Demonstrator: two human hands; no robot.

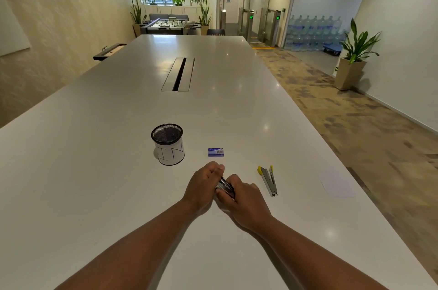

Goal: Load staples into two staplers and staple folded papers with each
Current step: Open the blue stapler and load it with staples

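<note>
White table: left hand and right hand both grip a stapler.

On the white counter the left hand and right hand both grip a metal stapler between them, with a blue staple box just beyond, a yellow-tipped stapler lying open to the right, and a mesh cup to the left.

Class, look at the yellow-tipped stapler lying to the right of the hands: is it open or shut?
Open. The yellow-tipped stapler lies on the table with its two arms spread in a narrow V, joined only at the near end.
</note>
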